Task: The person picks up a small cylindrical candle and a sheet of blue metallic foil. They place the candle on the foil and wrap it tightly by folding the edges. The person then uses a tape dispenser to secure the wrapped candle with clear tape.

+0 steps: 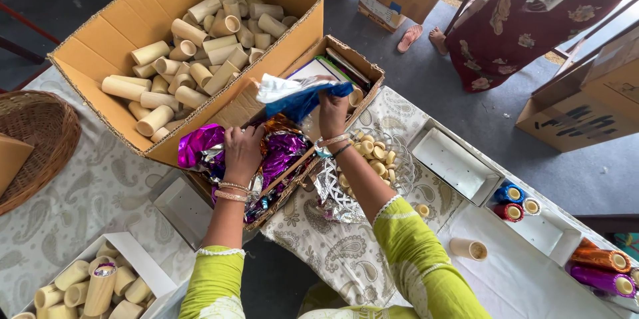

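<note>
Left hand (243, 149): flat and spread, pressing down on the purple foil (203, 148), not pinching it.
Right hand (333, 114): closed, gripping the blue foil (301, 95) at its lower edge.
Blue foil: up in the air above the small box (363, 66), crumpled, shiny blue on one side and silver-white on the other.
Purple foil: lying bunched in the small box, spilling over the near edge.
How it feels: very light, thin and soft; bends and crinkles at once; slippery on the shiny face.
How it breaks: tears easily, so a gentle pull only, no yanking.
Where to hold: a pinch at an edge or corner, with the other hand pressing the pile flat below.
Big box (100, 46): just behind the small box, full of plain cardboard tubes (200, 46).
Wire bowl (399, 166): right beside the right wrist, holding short tube pieces.
Silver foil (333, 196): crumpled on the bench (100, 186), under the right forearm.
White trays (459, 166): further right on the bench, with foil-wrapped rolls (509, 194) in blue, red, orange and purple near them.
Basket (40, 133): at the far left, maybe holding one flat brown piece; hard to tell.
Another person (526, 19): standing on the floor behind, apart from the bench.
</note>
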